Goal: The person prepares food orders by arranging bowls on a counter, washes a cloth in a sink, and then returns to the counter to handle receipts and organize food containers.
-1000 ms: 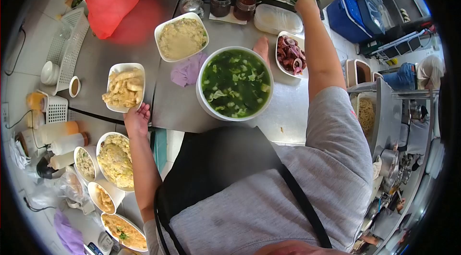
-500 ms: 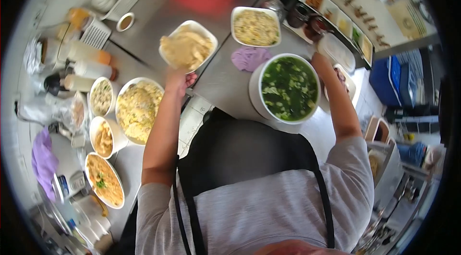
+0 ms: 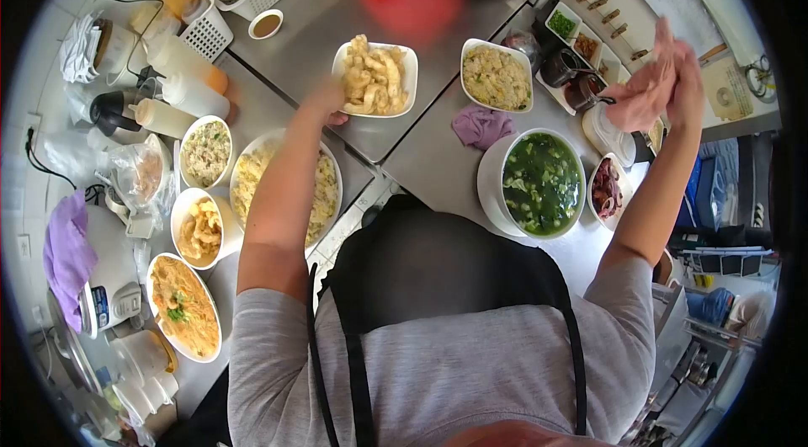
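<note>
Pink cloth (image 3: 644, 92), pinched in the raised right hand (image 3: 686, 92) near the sauce jars (image 3: 581, 94), should handle as light and limp, best held by a gathered fold; whether the blurred left hand (image 3: 325, 102) grips the square white bowl (image 3: 411, 77) cannot be told.

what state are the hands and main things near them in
Left hand, blurred, at edge of golden-food dish
Right hand, raised, gripping pink cloth
Pink cloth, crumpled
Golden-food dish, filled, uncovered
Rice dish, filled, uncovered
Soup bowl, nearly full, uncovered
Purple cloth by soup bowl, bunched up
</note>
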Available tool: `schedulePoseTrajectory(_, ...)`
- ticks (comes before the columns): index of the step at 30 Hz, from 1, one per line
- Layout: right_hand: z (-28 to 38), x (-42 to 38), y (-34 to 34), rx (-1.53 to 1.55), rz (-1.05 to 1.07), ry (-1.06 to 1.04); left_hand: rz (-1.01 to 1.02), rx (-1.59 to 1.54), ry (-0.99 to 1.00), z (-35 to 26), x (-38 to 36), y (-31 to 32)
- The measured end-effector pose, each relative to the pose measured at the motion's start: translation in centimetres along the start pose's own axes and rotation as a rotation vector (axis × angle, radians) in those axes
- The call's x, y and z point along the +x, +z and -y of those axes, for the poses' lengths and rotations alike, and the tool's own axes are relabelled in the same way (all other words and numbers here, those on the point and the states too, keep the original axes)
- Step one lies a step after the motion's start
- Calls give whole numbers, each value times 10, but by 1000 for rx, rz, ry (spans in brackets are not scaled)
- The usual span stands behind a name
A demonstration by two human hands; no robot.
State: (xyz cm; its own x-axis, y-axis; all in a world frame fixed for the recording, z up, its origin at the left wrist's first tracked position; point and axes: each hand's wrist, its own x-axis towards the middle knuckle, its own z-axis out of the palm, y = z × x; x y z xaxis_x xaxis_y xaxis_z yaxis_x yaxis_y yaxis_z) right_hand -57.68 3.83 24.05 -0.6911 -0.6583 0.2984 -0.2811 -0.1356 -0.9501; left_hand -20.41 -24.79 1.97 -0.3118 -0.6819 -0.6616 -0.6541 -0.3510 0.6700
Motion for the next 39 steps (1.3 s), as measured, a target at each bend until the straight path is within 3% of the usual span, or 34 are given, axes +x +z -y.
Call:
schedulePoseTrajectory(4,26,54,72,214,9,-68,52,244,-48,-6,7,-25)
schedulePoseTrajectory(7,6,97,109,319,218,-27,122,263,-71,-2,10,-41)
schedulePoseTrajectory(10,1,88,181,125,217,-231,189,307,-54,9,32,-59)
schedulePoseTrajectory(13,-21,87,221,-94,480,-125,-90,691,252,-13,19,-68)
schedulePoseTrajectory(15,-93,110,247,-294,690,-276,-249,626,445,-10,33,-68)
schedulePoseTrajectory(16,-123,102,264,-397,719,-237,-328,591,541,-8,42,-67)
schedulePoseTrajectory(17,-146,92,290,-499,746,-197,-302,567,550,-9,48,-66)
schedulePoseTrajectory(18,-155,70,310,-375,789,21,-276,543,558,-10,55,-63)
schedulePoseTrajectory(20,-189,49,338,-436,944,-2,-233,547,554,-15,58,-56)
schedulePoseTrajectory(22,-160,26,361,-665,1057,-2,-199,601,532,-21,52,-51)
schedulePoseTrajectory(28,-197,19,386,-385,1109,284,-250,690,634,-11,69,-48)
schedulePoseTrajectory(31,-192,14,390,-879,1073,48,-264,740,575,-17,60,-46)
schedulePoseTrajectory(37,-180,27,382,-1056,1266,-205,-301,762,607,-15,60,-45)
schedulePoseTrajectory(39,-195,44,358,-752,1337,-116,-337,744,621,-8,66,-44)
